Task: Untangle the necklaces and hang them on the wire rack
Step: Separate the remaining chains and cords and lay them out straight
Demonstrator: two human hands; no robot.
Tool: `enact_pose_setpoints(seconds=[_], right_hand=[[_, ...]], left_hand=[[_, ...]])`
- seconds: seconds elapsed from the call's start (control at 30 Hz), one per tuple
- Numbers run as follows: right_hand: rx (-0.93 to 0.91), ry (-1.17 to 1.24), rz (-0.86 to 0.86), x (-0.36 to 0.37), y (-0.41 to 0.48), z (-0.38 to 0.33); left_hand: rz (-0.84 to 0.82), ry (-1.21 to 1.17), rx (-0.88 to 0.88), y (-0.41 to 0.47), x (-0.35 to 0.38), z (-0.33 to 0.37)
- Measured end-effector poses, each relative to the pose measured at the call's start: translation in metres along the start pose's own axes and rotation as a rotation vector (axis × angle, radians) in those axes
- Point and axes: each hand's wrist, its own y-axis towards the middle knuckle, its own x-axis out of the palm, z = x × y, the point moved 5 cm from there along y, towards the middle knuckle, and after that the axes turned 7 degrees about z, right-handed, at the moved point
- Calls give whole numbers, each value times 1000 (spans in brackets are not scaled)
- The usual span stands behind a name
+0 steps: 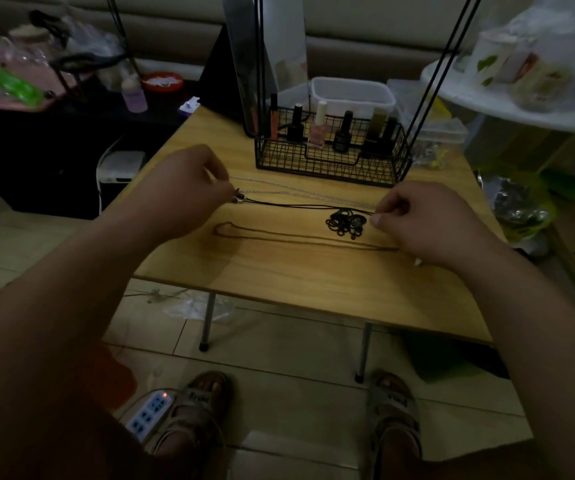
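Note:
Three necklaces lie stretched across the wooden table (296,271). A silver chain (299,192) runs farthest back. A black cord necklace (296,203) with a cluster of dark rings (346,221) lies in front of it. A brown cord necklace (299,237) is nearest me. My left hand (182,192) pinches the left ends of the black cord and silver chain. My right hand (424,220) pinches their right ends beside the rings. The black wire rack (331,161) stands behind, its tall uprights (431,91) rising out of view.
Several nail polish bottles (317,126) stand inside the rack's basket. A clear plastic box (351,95) sits behind it. Cluttered shelves flank the table left and right. A power strip (151,410) and my sandalled feet are on the tiled floor below.

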Motion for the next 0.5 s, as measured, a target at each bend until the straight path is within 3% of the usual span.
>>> enact_pose_setpoints(seconds=[0.17, 0.5], right_hand=[[-29, -189, -131, 27, 19, -20], [-53, -178, -208, 27, 25, -20]], left_hand=[[-71, -49, 182, -1, 35, 37], [-239, 9, 402, 13, 89, 72]])
